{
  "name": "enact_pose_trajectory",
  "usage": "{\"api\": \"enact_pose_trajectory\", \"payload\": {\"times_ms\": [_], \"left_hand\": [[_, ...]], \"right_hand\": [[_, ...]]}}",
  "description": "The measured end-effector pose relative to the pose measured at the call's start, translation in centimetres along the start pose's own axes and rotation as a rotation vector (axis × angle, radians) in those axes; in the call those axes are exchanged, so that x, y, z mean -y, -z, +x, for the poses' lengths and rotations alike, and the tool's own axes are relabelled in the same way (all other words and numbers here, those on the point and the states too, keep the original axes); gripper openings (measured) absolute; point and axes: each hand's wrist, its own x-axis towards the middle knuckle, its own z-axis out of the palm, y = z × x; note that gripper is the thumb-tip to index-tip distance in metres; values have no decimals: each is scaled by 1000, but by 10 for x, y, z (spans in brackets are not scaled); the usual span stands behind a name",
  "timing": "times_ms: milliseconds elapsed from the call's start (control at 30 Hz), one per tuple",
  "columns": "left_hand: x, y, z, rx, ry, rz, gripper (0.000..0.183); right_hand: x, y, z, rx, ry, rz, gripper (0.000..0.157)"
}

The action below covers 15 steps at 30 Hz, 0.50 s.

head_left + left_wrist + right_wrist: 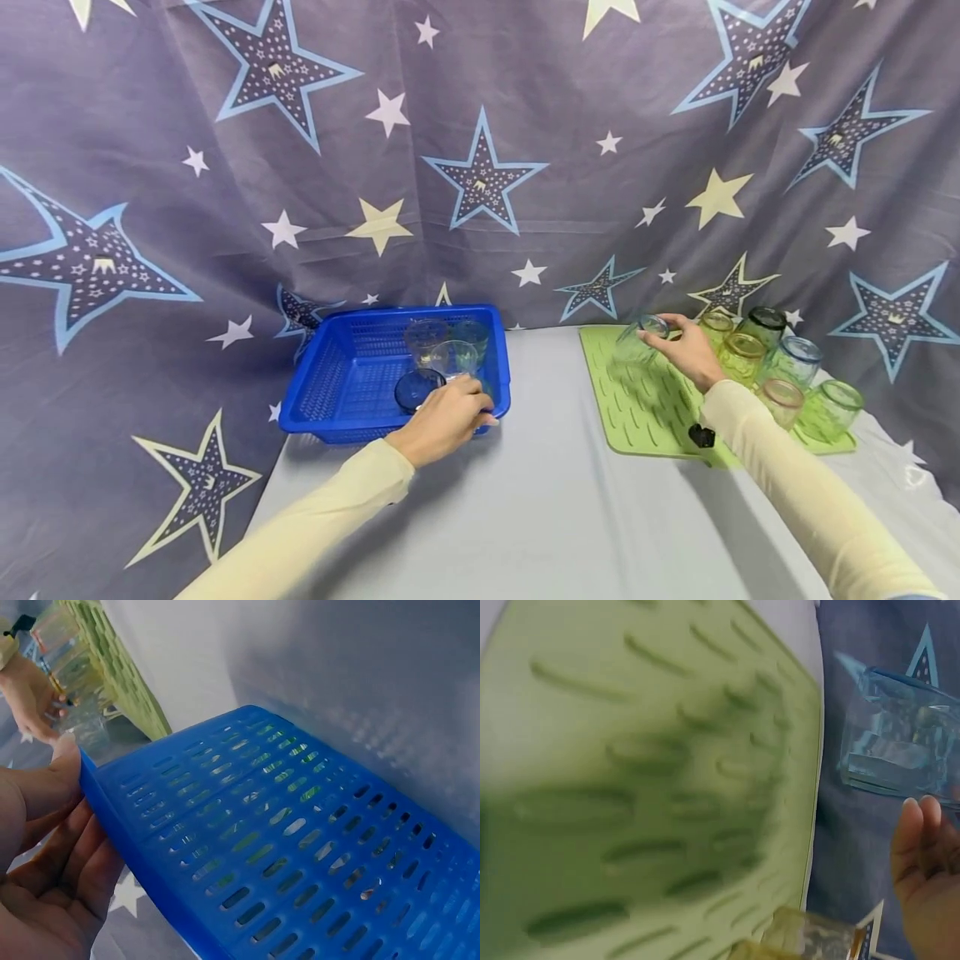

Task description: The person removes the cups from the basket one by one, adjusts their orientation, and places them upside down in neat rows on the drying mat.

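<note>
Held glass: pale blue glass (634, 343), over the far left part of the green mat (622, 408); looks lifted off, base contact hard to confirm.
Glass axis: tilted, upper end leaning right toward the fingers, lower end down-left; which end is the mouth, cannot tell.
Right hand (688, 352): thumb and fingertips pinching the glass from its right side; nearer hand by far.
Left hand (447, 417): clamped on the near right corner of the blue basket (337, 429), thumb one side of the rim, fingers the other.
Hands: well apart, basket hand left, glass hand right.
Key relation: basket lies left and slightly nearer than the glass; strip of white table (551, 433) between basket and mat. Any move between the 2 would run sideways, judging by layout.
Basket side: at least 4 glasses (418, 390) inside, bunched toward its right half.
Mat side: 6 other glasses (742, 357) clustered at the right, beyond the right sleeve (810, 500).
</note>
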Motion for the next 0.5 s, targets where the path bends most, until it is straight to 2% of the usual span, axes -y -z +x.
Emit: {"api": "enact_pose_trajectory", "payload": {"times_ms": [133, 500], "left_hand": [[0, 0, 0, 8, 2, 19, 20], [-2, 1, 0, 35, 2, 53, 20]], "right_hand": [[-7, 10, 6, -20, -7, -74, 94], [-21, 30, 16, -65, -21, -177, 95]]}}
